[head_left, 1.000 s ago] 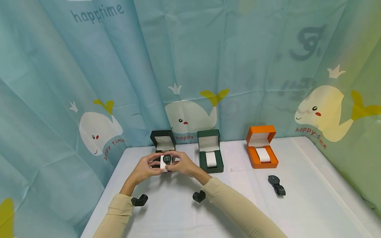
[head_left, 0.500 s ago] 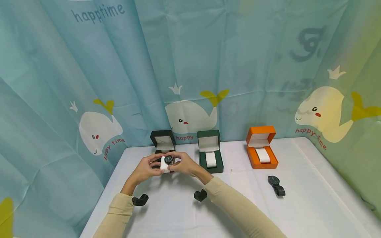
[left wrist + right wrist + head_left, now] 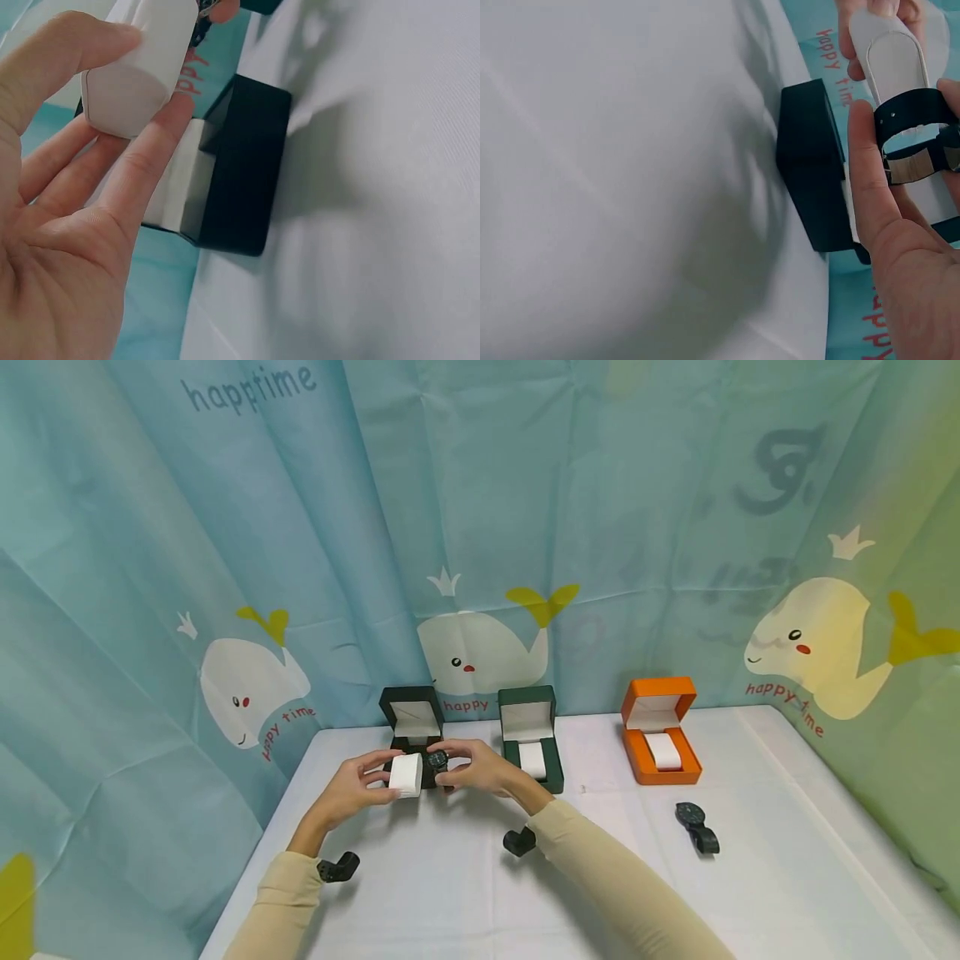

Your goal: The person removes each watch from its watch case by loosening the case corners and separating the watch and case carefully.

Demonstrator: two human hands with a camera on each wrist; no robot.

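Note:
My left hand (image 3: pixel 351 792) grips a white watch cushion (image 3: pixel 406 775) by its ends, thumb on one side and fingertips on the other in the left wrist view. Right beside it, my right hand (image 3: pixel 483 768) pinches a dark wristwatch (image 3: pixel 437 762). The right wrist view shows the watch's black strap (image 3: pixel 913 109) as a closed loop, apart from the cushion's rounded end (image 3: pixel 896 64) in the head view. Behind both hands a black watch box (image 3: pixel 411 697) stands with its lid up, its base partly hidden by the hands and what they hold.
A green watch box (image 3: pixel 556 770) and an orange one (image 3: pixel 636 757) stand open to the right, each with a white cushion inside. Another black watch (image 3: pixel 691 815) lies on the white-covered table (image 3: pixel 600 860) in front of the orange box. A printed curtain (image 3: pixel 480 527) hangs behind.
The watch was around the white cushion; it has come off toward the right with my right hand. My left hand has moved slightly left with the cushion, leaving a gap between them.

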